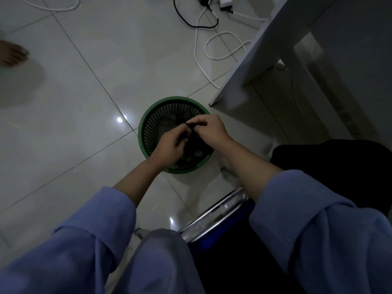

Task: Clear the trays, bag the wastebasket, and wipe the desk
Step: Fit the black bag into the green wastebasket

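A round green slatted wastebasket point(146, 124) stands on the tiled floor in front of me. Directly above its mouth, my left hand point(170, 145) and my right hand point(209, 129) both pinch a black plastic bag point(192, 134) bunched between their fingers. The hands nearly touch each other. Dark and pale scraps lie on the basket's bottom, partly hidden by my hands and the bag.
A white desk leg and panel point(250, 60) stand just right of the basket. White and black cables point(222, 45) loop on the floor behind it. A chair with a chrome frame point(216, 211) is under me. Another person's bare foot point(13, 54) is at the far left.
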Demonstrator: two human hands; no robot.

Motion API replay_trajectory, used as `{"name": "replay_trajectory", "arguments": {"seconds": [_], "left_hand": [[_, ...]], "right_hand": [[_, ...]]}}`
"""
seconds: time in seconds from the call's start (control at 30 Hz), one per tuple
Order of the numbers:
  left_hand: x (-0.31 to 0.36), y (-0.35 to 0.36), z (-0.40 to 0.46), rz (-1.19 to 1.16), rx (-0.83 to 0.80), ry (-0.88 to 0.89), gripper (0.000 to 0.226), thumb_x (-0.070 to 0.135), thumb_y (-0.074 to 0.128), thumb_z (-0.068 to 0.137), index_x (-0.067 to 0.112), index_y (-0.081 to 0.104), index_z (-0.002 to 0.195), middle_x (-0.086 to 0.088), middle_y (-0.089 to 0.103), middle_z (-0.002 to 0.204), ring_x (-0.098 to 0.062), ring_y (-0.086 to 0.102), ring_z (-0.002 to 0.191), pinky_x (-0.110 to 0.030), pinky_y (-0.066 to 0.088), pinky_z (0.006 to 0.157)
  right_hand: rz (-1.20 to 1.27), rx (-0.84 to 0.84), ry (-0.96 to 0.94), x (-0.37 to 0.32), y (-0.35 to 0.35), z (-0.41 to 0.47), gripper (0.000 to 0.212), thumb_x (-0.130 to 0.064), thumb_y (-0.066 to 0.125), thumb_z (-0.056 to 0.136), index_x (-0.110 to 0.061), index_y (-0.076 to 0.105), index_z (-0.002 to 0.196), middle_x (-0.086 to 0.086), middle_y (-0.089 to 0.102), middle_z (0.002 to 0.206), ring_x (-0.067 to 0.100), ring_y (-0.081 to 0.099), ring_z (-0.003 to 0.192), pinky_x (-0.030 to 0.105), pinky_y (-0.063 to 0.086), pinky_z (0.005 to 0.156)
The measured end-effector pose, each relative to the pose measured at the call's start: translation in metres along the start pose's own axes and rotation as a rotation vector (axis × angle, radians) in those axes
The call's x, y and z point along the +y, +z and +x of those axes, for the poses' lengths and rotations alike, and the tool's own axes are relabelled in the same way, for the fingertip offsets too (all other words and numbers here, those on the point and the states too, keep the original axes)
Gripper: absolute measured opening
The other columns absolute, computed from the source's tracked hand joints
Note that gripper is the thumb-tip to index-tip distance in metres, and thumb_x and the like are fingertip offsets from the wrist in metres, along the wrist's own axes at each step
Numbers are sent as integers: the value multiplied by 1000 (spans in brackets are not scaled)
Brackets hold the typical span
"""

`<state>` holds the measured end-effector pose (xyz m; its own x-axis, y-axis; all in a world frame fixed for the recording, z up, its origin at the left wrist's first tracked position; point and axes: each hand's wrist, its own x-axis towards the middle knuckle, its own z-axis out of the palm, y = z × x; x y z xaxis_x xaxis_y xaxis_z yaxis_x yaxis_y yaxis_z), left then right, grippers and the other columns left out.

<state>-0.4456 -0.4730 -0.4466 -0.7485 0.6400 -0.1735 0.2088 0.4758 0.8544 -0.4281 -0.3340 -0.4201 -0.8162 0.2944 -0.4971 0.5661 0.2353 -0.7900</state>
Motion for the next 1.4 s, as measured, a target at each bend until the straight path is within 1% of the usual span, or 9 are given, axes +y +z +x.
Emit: {"name": "replay_trajectory", "arguments": {"seconds": [0.1, 0.23, 0.4, 0.57, 0.73, 0.97, 1.13, 1.27, 1.4], "left_hand": [[-7, -1, 3, -35, -5, -97, 18, 3, 52, 84, 7, 57, 102, -6, 49, 103, -23, 50, 97, -30, 43, 88], [-5, -7, 9, -95, -61, -182, 22, -3, 54, 84, 7, 57, 104, -7, 24, 109, -13, 29, 107, 8, 21, 85], [-6, -11, 15, -125, -88, -180, 24, -3, 56, 82, 6, 59, 104, -7, 23, 109, -11, 25, 109, 10, 17, 86], [-4, -2, 13, -190, 84, -202, 30, -5, 52, 78, 17, 44, 97, -8, 30, 108, -19, 45, 91, -15, 44, 77], [-1, 6, 11, -110, 206, -130, 30, -4, 56, 73, 16, 43, 92, -6, 39, 99, -5, 43, 79, -4, 36, 67], [-4, 9, 13, -190, 304, -199, 15, 1, 56, 74, 10, 64, 82, -5, 57, 84, -18, 55, 82, -21, 43, 74], [-2, 7, 14, -447, 420, -392, 26, -4, 61, 73, 21, 53, 80, 2, 57, 85, -13, 57, 79, -36, 52, 77], [1, 2, 16, -209, 354, -273, 23, -3, 66, 72, 17, 54, 70, -10, 42, 95, -5, 48, 70, -11, 44, 66], [4, -4, 13, -70, 302, -202, 4, 1, 63, 76, 0, 66, 78, -9, 34, 93, 3, 38, 74, -1, 36, 66]], "right_hand": [[-153, -153, -98, 0, -1, -4, 45, 16, 52, 69, 1, 66, 109, 10, 63, 102, 19, 58, 97, 5, 44, 73], [-235, -126, -119, 4, 9, -8, 41, 10, 66, 68, 1, 65, 108, 21, 61, 109, 21, 53, 96, 15, 35, 74], [-52, -95, -29, 3, 7, -8, 22, 8, 62, 76, 6, 68, 98, 9, 62, 87, 15, 56, 81, 8, 42, 63], [49, -43, 156, 8, 10, -7, 15, 1, 57, 84, 7, 67, 94, 4, 61, 69, 8, 54, 60, 14, 47, 55], [275, 19, 287, 3, 9, -9, 19, -4, 49, 89, -14, 66, 89, -1, 58, 75, 9, 53, 70, 20, 45, 60], [277, -7, 373, 5, 8, -4, 13, -8, 52, 87, -18, 48, 95, 0, 53, 85, 16, 51, 81, 28, 41, 63], [251, -139, 373, 4, 5, -3, 17, -12, 51, 91, -22, 56, 78, -2, 57, 80, 13, 52, 79, 26, 37, 65], [344, -111, 386, 7, 5, -1, 15, -13, 50, 91, -23, 57, 83, -4, 57, 84, 14, 50, 84, 27, 35, 67], [297, -44, 356, 4, 9, -4, 26, -9, 48, 92, -10, 57, 116, 2, 57, 95, 7, 49, 75, 21, 36, 58]]}}
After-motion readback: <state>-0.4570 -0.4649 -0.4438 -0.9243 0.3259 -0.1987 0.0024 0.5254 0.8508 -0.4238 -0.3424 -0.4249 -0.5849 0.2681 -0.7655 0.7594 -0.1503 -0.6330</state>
